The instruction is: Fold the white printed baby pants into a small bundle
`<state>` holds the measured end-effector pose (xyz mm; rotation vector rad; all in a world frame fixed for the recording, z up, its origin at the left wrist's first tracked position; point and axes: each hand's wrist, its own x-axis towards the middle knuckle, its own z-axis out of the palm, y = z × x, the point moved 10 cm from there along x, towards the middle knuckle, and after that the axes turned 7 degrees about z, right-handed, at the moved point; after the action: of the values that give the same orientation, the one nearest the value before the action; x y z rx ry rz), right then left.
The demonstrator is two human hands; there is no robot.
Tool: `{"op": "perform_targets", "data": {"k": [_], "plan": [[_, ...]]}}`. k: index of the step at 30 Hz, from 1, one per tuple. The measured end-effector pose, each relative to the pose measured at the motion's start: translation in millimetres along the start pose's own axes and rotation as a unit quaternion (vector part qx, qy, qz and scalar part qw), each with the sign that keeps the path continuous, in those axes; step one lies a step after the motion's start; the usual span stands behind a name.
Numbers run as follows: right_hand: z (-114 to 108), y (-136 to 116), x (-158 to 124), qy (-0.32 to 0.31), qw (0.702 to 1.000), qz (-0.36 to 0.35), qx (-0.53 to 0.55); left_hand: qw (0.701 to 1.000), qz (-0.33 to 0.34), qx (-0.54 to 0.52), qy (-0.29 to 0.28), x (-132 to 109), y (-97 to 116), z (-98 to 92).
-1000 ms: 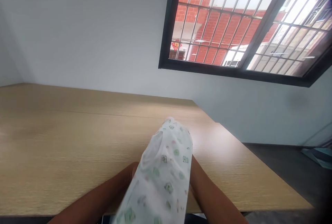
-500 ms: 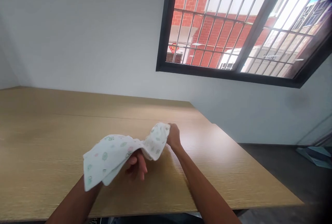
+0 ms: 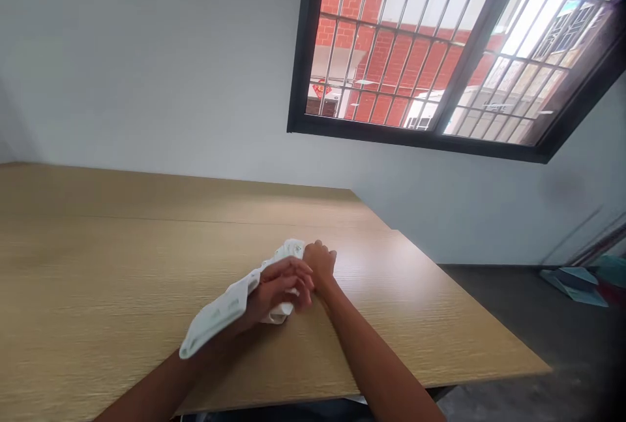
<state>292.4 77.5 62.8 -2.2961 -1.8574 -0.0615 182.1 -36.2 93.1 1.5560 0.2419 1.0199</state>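
A white cloth (image 3: 220, 319) with a small pale green print lies folded along my left forearm and wrist. Its far part bunches up beyond my left hand (image 3: 281, 286), and a bit of it shows below the fingers. Those fingers are bent but apart, with the cloth resting against the back of the hand and nothing visibly gripped. My right hand (image 3: 320, 261) is closed at the cloth's far end, close to the left fingertips; its fingers are partly turned from view.
Both arms are over a light wooden table (image 3: 122, 265), whose right edge slants away toward the wall. A barred window (image 3: 415, 50) is set in the wall. Pale green flat items (image 3: 577, 285) are on the dark floor at right.
My left hand has moved up and to the right, out from under the cloth, and now shows beside my right hand. The cloth has gone from spread out to narrow and folded.
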Motion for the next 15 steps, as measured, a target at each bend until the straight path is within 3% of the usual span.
{"op": "perform_targets", "data": {"k": [2, 5, 7, 12, 15], "plan": [[2, -3, 0, -0.007, 1.0, -0.01, -0.02, 0.97, 0.05, 0.21, 0.114, 2, 8, -29.8], [4, -7, 0, -0.023, 0.999, -0.027, -0.038, 0.866, 0.074, 0.459, 0.185, -2, 12, -48.1], [4, -9, -1, -0.034, 0.998, -0.039, -0.045, 0.834, 0.04, 0.52, 0.179, -2, 1, -51.9], [4, -9, -5, -0.048, 0.997, -0.04, -0.054, 0.783, -0.026, 0.613, 0.104, 1, -24, -41.8], [1, -12, -7, -0.037, 0.996, -0.044, -0.064, 0.761, -0.05, 0.641, 0.087, 2, -38, -40.3]]}}
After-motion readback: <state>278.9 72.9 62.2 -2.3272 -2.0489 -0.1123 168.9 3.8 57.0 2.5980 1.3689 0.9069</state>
